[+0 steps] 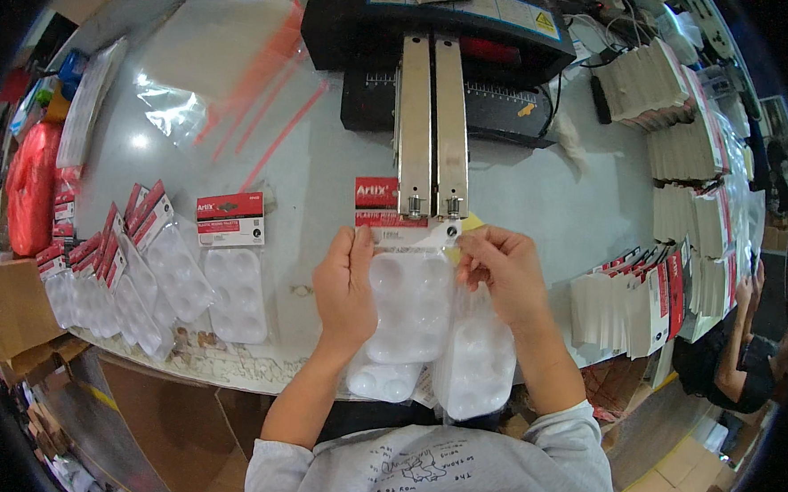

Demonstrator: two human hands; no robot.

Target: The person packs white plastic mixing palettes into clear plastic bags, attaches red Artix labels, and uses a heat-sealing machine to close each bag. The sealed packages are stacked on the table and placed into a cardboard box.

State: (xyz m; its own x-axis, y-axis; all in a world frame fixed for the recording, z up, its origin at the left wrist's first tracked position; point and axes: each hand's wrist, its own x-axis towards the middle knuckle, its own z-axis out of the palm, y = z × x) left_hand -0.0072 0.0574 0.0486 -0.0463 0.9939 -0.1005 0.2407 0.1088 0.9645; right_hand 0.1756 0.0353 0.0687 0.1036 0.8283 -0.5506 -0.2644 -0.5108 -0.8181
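Observation:
A bagged white paint palette hangs from a red and white header card, whose upper part lies under the tips of two long metal arms. My left hand is closed on the card's left lower edge, thumb on top. At the opposite edge my right hand pinches the card's corner, next to a bit of yellow; its fingertips are partly hidden. Below my hands lie more bagged palettes, one palette under my right wrist and another palette at the table edge.
The metal arms reach from a black machine at the back. Carded palettes line the left front. Clear bags with red strips lie at the back left. Header card stacks stand at the right; another person's arm shows beyond.

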